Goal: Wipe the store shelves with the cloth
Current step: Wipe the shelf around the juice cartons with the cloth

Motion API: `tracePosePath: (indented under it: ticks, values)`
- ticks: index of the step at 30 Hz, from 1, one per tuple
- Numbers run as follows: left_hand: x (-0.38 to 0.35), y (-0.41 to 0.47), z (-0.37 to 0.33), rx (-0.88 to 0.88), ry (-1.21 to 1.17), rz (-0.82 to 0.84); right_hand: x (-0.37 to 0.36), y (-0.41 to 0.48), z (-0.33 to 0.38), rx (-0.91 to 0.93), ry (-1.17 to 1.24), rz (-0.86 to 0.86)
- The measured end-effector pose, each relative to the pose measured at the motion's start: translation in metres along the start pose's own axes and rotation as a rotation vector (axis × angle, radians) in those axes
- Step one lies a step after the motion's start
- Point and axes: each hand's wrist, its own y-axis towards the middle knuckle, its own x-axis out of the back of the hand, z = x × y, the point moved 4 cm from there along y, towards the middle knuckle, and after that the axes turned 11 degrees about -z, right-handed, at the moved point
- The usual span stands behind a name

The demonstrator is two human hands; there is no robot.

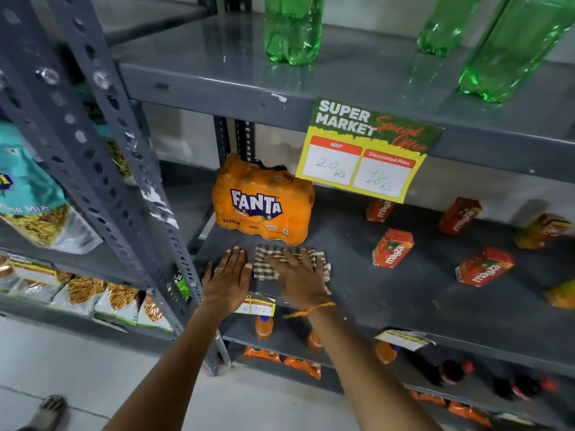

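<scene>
Head view. Risk as I judge it: the cloth (pixel 291 265) lies just in front of the Fanta pack (pixel 263 200), at the near left of the middle shelf (pixel 373 293). A far-going stroke could nudge the pack back; a wide sweep right could tip the juice cartons (pixel 392 247), which lie loose.

Right hand (pixel 298 275): fingers spread flat, palm down, pressing the cloth onto the shelf, not gripping it. Left hand (pixel 228 275): open flat on bare shelf just left of the cloth, holding nothing.
</scene>
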Motion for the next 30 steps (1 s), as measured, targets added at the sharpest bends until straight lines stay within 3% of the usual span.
tracePosePath:
  ticks: [3,6,9,13,15,17,20,22,26,30]
  values:
    - [-0.001,-0.002,-0.006,0.020,0.031,0.018,-0.011,-0.009,-0.012,-0.034,-0.035,-0.006]
    - [-0.009,-0.014,-0.038,-0.098,0.119,0.035,0.001,-0.040,-0.042,-0.061,-0.058,-0.175]
    - [-0.024,-0.031,-0.085,-0.225,0.087,0.024,0.018,-0.078,-0.096,-0.224,-0.121,-0.289]
    - [-0.045,-0.041,-0.120,-0.283,0.056,0.008,0.053,-0.122,-0.149,-0.464,-0.137,-0.263]
    - [-0.050,-0.040,-0.122,-0.298,0.059,-0.010,0.062,-0.122,-0.150,-0.586,-0.112,-0.360]
    - [-0.052,-0.037,-0.120,-0.289,0.027,-0.020,0.060,-0.105,-0.121,-0.504,-0.097,-0.425]
    - [-0.051,-0.035,-0.117,-0.248,-0.020,-0.002,0.038,-0.079,-0.067,-0.262,-0.113,-0.346]
    - [-0.050,-0.035,-0.117,-0.209,-0.054,0.002,0.028,-0.074,-0.062,-0.256,-0.138,-0.209]
    - [-0.048,-0.036,-0.120,-0.202,-0.051,0.014,0.044,-0.088,-0.119,-0.358,-0.200,-0.175]
    - [-0.049,-0.039,-0.121,-0.229,0.038,0.005,0.069,-0.127,-0.197,-0.627,-0.125,-0.137]
